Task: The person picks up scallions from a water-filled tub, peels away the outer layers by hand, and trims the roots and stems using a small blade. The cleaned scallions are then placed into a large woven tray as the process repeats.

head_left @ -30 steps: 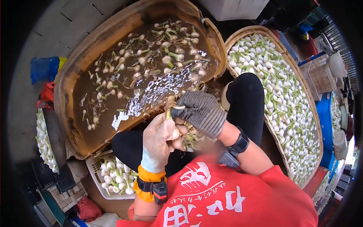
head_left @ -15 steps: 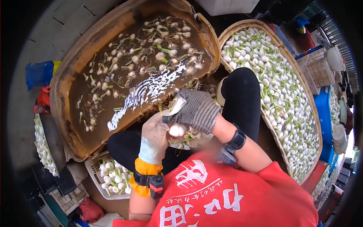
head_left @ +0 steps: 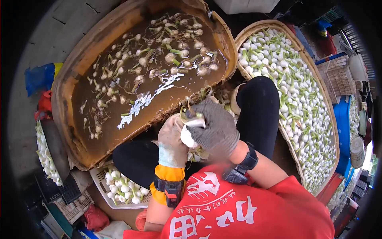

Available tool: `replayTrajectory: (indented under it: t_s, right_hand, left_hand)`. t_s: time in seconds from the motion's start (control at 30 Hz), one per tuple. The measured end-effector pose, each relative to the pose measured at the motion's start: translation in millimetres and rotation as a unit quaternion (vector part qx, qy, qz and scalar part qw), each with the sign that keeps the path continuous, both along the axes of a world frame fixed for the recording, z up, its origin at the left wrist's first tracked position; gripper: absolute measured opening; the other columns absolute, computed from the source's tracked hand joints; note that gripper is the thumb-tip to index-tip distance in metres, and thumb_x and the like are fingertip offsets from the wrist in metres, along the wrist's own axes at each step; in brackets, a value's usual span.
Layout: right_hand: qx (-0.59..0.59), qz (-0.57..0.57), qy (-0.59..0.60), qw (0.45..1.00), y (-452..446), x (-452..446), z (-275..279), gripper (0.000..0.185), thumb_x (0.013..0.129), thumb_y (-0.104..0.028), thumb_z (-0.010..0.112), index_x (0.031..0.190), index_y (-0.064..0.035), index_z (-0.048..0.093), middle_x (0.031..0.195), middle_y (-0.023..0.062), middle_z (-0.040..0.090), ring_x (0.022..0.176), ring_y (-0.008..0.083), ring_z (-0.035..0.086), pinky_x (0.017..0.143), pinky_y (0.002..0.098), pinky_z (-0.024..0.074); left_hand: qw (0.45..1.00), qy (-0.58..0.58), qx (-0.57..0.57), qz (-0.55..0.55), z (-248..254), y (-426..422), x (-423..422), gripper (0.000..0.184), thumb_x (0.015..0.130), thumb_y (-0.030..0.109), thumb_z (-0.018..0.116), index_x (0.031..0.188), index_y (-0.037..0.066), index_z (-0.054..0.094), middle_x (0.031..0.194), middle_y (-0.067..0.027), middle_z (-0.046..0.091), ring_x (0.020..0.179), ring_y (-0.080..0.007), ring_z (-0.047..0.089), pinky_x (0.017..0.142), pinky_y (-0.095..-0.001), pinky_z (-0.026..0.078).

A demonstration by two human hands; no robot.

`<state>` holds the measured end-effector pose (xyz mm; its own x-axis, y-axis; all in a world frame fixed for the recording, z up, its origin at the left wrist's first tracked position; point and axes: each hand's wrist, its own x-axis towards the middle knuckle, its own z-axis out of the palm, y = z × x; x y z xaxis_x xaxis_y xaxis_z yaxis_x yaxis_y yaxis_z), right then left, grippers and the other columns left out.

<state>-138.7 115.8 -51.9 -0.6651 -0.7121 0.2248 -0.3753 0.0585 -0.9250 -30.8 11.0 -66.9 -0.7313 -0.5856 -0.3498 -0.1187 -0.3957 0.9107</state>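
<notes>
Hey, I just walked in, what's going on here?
A person in a red shirt is working on a white bulb, held in front of them with both gloved hands. The left hand grips it from one side, while the right hand is at its stem end. Ahead is a tub of brown water with dirty, rooty bulbs. Clean white bulbs fill a big tray on the right, and more sit in a crate at lower left.

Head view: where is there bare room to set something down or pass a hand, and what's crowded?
Bare: grey surface above the blue bag, beside the brown tub; brown floor between the white basket and the red bag. Crowded: that basket and the long tray, packed with bulbs.
</notes>
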Motion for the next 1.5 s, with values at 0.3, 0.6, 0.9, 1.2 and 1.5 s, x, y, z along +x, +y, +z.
replayTrajectory:
  t_s: [0.3, 0.6, 0.9, 1.2, 1.5]
  right_hand:
    - [-0.057, -0.361, 0.112, 0.924, 47, -101, 19, 0.017, 0.086, -0.006, 0.071, 0.101, -0.003, 0.064, 0.104, 0.0088, 0.062, 0.094, 0.0201, 0.062, 0.084, 0.0318, 0.0502]
    - [0.241, 0.119, 0.132, 0.954, 6, -102, -14, 0.024, 0.08, -0.013, 0.066, 0.105, -0.0116, 0.068, 0.097, 0.0105, 0.07, 0.087, 0.0314, 0.067, 0.076, 0.0389, 0.0531]
    - [0.322, 0.336, 0.057, 0.883, -36, -108, -50, 0.045, 0.082, -0.046, 0.069, 0.106, -0.0091, 0.069, 0.098, 0.0132, 0.069, 0.089, 0.0353, 0.066, 0.079, 0.0454, 0.0526]
    - [0.088, 0.02, 0.1, 0.991, -31, -99, -77, 0.025, 0.091, -0.027, 0.059, 0.105, -0.0119, 0.072, 0.096, 0.009, 0.069, 0.089, 0.0296, 0.065, 0.077, 0.0421, 0.0516]
    - [0.056, 0.052, 0.045, 0.996, -40, -80, -34, 0.027, 0.088, -0.027, 0.063, 0.108, -0.0115, 0.071, 0.108, 0.0071, 0.07, 0.095, 0.0262, 0.066, 0.08, 0.0374, 0.0518]
  left_hand:
    - [0.947, -0.212, -0.128, -0.206, 2, -87, 13, 0.036, 0.099, 0.025, 0.058, 0.121, -0.003, 0.057, 0.101, -0.0134, 0.068, 0.085, -0.0196, 0.068, 0.072, -0.0278, 0.056]
    - [0.842, -0.196, -0.46, -0.202, -12, -132, -63, 0.027, 0.094, 0.025, 0.06, 0.114, 0.01, 0.068, 0.102, -0.0112, 0.07, 0.093, -0.0255, 0.066, 0.085, -0.0324, 0.051]
    - [0.516, -0.198, -0.688, -0.47, -128, -201, -191, 0.028, 0.081, 0.039, 0.07, 0.102, 0.021, 0.074, 0.136, -0.0139, 0.055, 0.125, -0.037, 0.05, 0.104, -0.0405, 0.042]
    - [0.971, -0.101, 0.067, -0.207, -141, -183, -174, 0.038, 0.104, 0.028, 0.044, 0.128, 0.0, 0.055, 0.113, -0.014, 0.062, 0.096, -0.0243, 0.065, 0.083, -0.0303, 0.056]
    - [0.973, 0.059, 0.22, -0.029, -3, -85, -61, 0.053, 0.103, 0.043, 0.044, 0.135, 0.0, 0.044, 0.104, -0.0126, 0.063, 0.077, -0.0186, 0.063, 0.063, -0.0276, 0.052]
